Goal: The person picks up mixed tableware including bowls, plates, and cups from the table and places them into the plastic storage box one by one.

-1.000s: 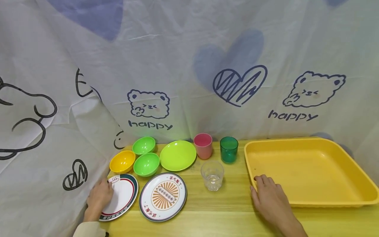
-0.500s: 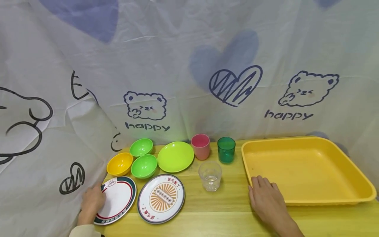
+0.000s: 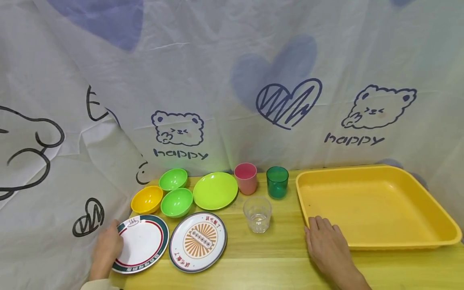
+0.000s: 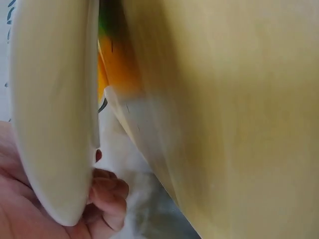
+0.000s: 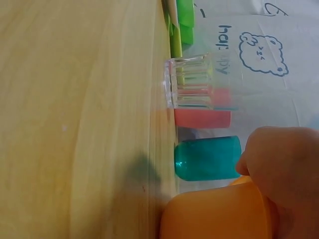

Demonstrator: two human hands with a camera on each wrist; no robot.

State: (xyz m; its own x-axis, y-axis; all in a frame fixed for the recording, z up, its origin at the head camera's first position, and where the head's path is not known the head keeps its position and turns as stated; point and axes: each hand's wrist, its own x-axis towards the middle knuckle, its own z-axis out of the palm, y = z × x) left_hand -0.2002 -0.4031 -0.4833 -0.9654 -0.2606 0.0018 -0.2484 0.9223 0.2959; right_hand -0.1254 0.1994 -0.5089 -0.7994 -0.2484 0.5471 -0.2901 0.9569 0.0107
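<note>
A white plate with a green and red rim [image 3: 142, 243] is raised a little off the table at the left. My left hand [image 3: 106, 246] grips its left edge, and in the left wrist view the plate's pale underside [image 4: 55, 99] shows with curled fingers [image 4: 107, 199] at its edge. My right hand [image 3: 328, 247] holds the near left rim of a yellow tray [image 3: 377, 207], fingers over the rim and thumb outside. Beside the left plate lies a white plate with an orange sunburst print [image 3: 198, 241].
Behind the plates stand an orange bowl [image 3: 146, 200], two green bowls [image 3: 177, 202] and a lime plate [image 3: 215, 191]. A pink cup [image 3: 246, 179], a teal cup [image 3: 277, 183] and a clear glass [image 3: 257, 215] stand left of the tray. A printed cloth [image 3: 224, 80] hangs behind.
My left hand has shifted from over the rimmed plate to its left edge, and the plate has risen slightly. The right hand stays at the tray rim. The head view has shifted a little.
</note>
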